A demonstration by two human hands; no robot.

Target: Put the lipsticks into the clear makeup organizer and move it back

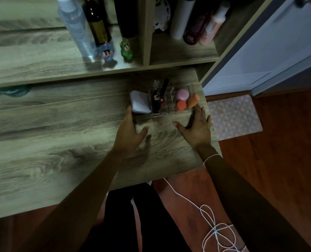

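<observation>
the clear makeup organizer (166,104) sits on the desk (51,142) near its right edge, just in front of the raised shelf ledge (78,73). dark lipsticks (157,99) stand upright in its middle slots; a white case (139,102) fills the left end, pink and orange sponges (185,100) the right. the left hand (131,131) touches the left end, fingers spread wide — the right hand (196,128) rests at the right front corner, fingers also splayed, gripping nothing. bare wood lies open toward the near edge and far to the left.
</observation>
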